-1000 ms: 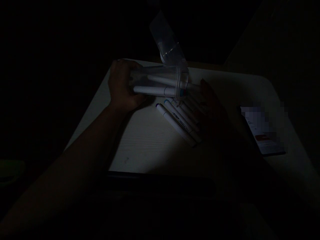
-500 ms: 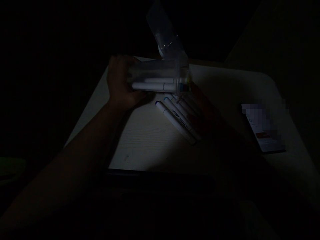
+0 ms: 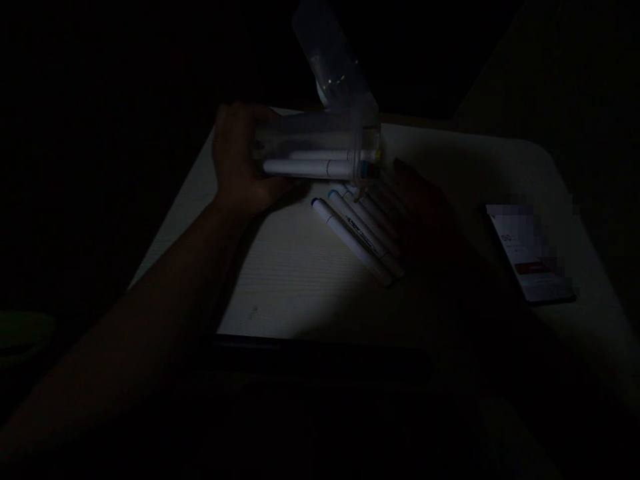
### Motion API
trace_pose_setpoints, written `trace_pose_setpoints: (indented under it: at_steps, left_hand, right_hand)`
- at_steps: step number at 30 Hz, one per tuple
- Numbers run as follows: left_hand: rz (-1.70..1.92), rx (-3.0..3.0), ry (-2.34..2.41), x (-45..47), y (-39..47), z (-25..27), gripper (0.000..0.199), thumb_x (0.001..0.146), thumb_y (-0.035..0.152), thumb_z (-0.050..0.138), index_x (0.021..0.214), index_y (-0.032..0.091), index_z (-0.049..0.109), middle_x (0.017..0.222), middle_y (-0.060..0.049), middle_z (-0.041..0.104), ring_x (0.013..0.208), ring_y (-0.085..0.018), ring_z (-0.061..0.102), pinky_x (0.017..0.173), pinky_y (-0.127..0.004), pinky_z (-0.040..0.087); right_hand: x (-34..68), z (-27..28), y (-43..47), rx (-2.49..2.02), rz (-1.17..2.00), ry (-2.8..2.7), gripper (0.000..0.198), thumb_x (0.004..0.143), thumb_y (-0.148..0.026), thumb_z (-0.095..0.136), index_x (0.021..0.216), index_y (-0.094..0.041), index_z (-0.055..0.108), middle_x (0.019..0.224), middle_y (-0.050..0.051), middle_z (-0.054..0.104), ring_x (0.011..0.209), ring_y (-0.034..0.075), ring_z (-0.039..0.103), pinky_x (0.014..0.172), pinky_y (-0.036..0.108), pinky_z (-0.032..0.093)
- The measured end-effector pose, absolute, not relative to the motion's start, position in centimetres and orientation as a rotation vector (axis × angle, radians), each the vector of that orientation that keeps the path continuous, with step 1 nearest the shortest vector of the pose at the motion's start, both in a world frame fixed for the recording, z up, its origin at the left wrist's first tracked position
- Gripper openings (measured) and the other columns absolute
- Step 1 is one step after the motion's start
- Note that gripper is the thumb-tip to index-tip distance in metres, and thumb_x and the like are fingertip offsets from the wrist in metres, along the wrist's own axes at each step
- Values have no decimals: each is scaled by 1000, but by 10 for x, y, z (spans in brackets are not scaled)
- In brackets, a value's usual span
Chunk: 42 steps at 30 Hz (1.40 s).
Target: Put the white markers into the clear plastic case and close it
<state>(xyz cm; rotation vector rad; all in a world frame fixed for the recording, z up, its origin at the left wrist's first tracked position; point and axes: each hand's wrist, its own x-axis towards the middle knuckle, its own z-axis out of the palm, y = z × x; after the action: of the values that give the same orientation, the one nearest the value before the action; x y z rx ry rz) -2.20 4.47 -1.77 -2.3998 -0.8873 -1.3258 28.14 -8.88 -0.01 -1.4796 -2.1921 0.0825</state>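
Note:
My left hand point(image 3: 243, 160) is wrapped round the closed end of a clear plastic marker case point(image 3: 307, 133), which lies on its side. Its lid point(image 3: 327, 57) hangs open, tilted up at the far side. Inside are a few white markers point(image 3: 307, 167), their coloured ends at the mouth on the right. Below the mouth, several more markers lie slanted side by side on the table, among them one with a dark blue tip point(image 3: 350, 240) and one with a light blue tip point(image 3: 363, 230). My right hand point(image 3: 425, 210) is beside these loose markers, in deep shadow; its fingers are mostly lost in the dark.
The pale wood-grain table point(image 3: 270, 267) carries a lit phone point(image 3: 530, 260) on the right. A dark bar-like edge point(image 3: 320, 357) runs along the table's near side. Something green point(image 3: 25, 333) shows at the far left. The room is very dark.
My right hand has drawn slightly right, away from the case's mouth, showing more of the loose markers. My left hand keeps its hold on the case.

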Motion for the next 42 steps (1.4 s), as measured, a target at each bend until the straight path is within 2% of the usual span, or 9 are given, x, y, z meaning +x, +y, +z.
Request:
trace_pose_setpoints:
  at_steps: [5,9,15,22,28,32,35,38,42]
  left_hand:
    - [-1376,-2400,-1003,-20,45,-18,94,54,90,59,113,19,46,103,-7,48,100,-30,56,86,-59,48]
    - [-1377,-2387,-998,-20,45,-19,92,54,89,60,113,20,46,103,-6,48,100,-29,55,86,-56,48]
    - [-1345,-2380,-1004,-21,45,-19,94,54,90,58,115,19,46,103,-6,47,100,-29,55,85,-56,48]
    - [-1316,-2401,-1040,-21,41,-15,97,52,93,56,114,19,47,106,-6,52,102,-29,56,86,-54,49]
    - [-1366,-2370,-1071,-17,39,-13,91,50,88,62,109,20,51,101,-7,54,97,-30,57,84,-55,47]
    - [-1401,-2423,-1083,-16,40,-13,96,47,90,62,110,19,49,102,-7,49,100,-31,54,89,-58,44]
    - [-1380,-2436,-1109,-16,39,-13,97,48,91,61,111,19,47,103,-8,48,102,-31,52,90,-57,42]
    - [-1396,-2404,-1085,-16,39,-14,94,50,91,59,110,20,48,102,-8,49,100,-30,53,86,-54,44]
    - [-1373,-2382,-1049,-18,41,-15,94,52,95,53,109,20,48,102,-7,49,98,-28,54,85,-52,45]
  right_hand:
    - [288,1,-88,-1849,71,-2060,54,93,-29,35,144,-14,47,155,12,37,144,29,37,120,49,34]
    - [282,7,-91,-1956,80,-2043,46,94,-26,36,131,-11,59,142,16,51,130,30,50,112,48,40]
    - [282,21,-94,-2172,124,-1974,43,96,-43,42,115,-17,70,119,15,64,108,31,60,97,50,46]
    - [281,25,-92,-2193,222,-1865,41,91,-40,51,119,-17,70,123,15,63,112,31,60,99,50,46]
    - [283,25,-92,-2148,225,-1863,36,92,-39,51,112,-18,72,106,14,68,94,27,65,90,46,50]
    - [284,26,-92,-2140,181,-1835,38,96,-33,47,121,-15,70,119,16,66,110,31,63,99,49,48]
    - [287,25,-92,-2047,137,-1746,40,97,-33,47,126,-14,67,127,16,63,117,28,61,104,44,48]
    - [293,21,-93,-1871,0,-1670,41,96,-37,50,125,-14,68,127,15,64,109,23,65,102,40,49]
    - [304,20,-90,-1736,-111,-1584,38,94,-35,52,118,-13,71,116,14,69,99,21,67,95,38,51]
